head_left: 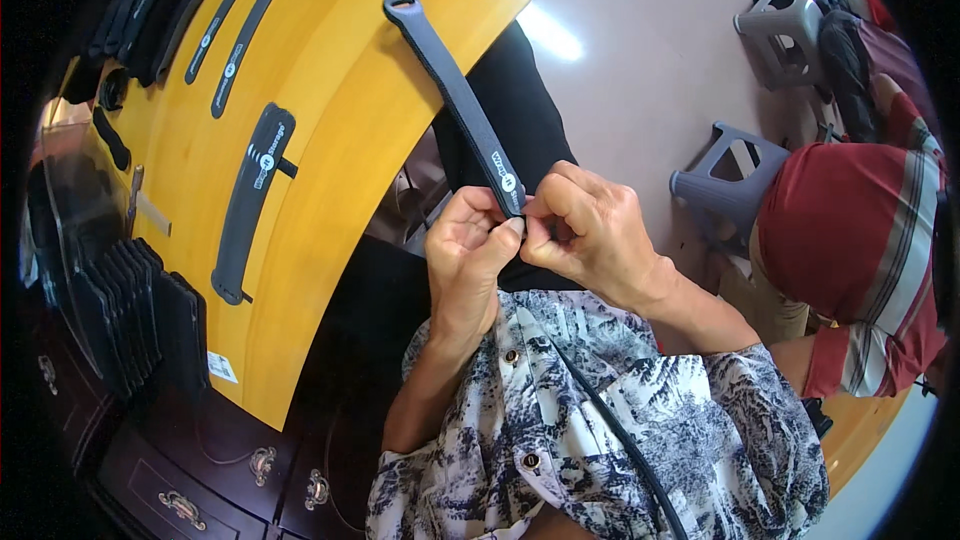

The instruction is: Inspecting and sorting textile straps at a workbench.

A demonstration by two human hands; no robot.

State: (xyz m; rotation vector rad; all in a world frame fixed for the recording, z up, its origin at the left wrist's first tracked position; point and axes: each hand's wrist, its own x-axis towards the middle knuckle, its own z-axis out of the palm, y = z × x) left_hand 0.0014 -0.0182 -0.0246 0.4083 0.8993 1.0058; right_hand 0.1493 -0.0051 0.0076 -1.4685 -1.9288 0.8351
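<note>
A long dark grey storage strap (450, 85) with a slotted, rounded far end slants up from my fingers, past the table's right edge. At its near end my left hand (470, 245) pinches it between thumb and fingers. Close against it, my right hand (590, 230) is also closed, its thumb and forefinger pinching the same near end. What exactly lies between the right fingertips is hidden. On the yellow table (330, 120) to the left lies a wider dark strap (250, 205) with a small tab at its side.
Two narrow straps (245, 50) lie farther up the table, beside a dark pile (130, 15) at the far left. Stacked black pieces (130, 310) hang over the near left corner. At right are grey plastic stools (730, 175) and a seated person in a red shirt (850, 230).
</note>
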